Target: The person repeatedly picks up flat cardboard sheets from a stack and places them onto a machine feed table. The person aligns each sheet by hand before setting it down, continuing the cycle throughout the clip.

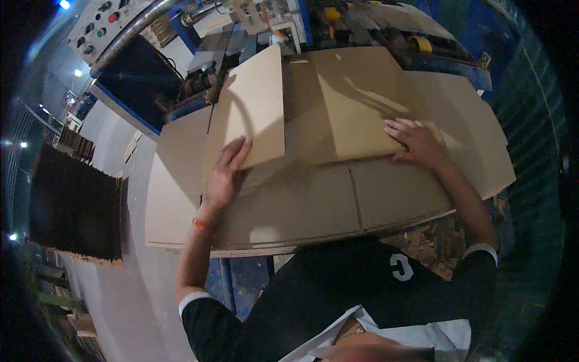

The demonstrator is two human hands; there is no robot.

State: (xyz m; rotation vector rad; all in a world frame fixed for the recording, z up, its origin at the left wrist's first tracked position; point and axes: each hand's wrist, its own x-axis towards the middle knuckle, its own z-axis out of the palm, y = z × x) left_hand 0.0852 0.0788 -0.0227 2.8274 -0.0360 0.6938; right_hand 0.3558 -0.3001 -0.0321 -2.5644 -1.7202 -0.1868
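Note:
A flat corrugated cardboard sheet with creases (289, 208) lies in front of me, on top of other cardboard. On its left part stands a lighter, slightly raised cardboard panel (256, 102). My left hand (226, 172) rests on the near left corner of that panel, fingers stretched out and its thumb hidden. A second tan panel (356, 90) lies to the right, a gap between the two. My right hand (417, 143) lies on its near right part with fingers spread.
Machinery with rollers and a yellow part (420, 44) stands beyond the cardboard. A control panel (102, 27) with buttons is at the far left. Stacked dark cardboard (75, 202) stands on the floor at left. Cardboard scraps (431, 247) lie below the right edge.

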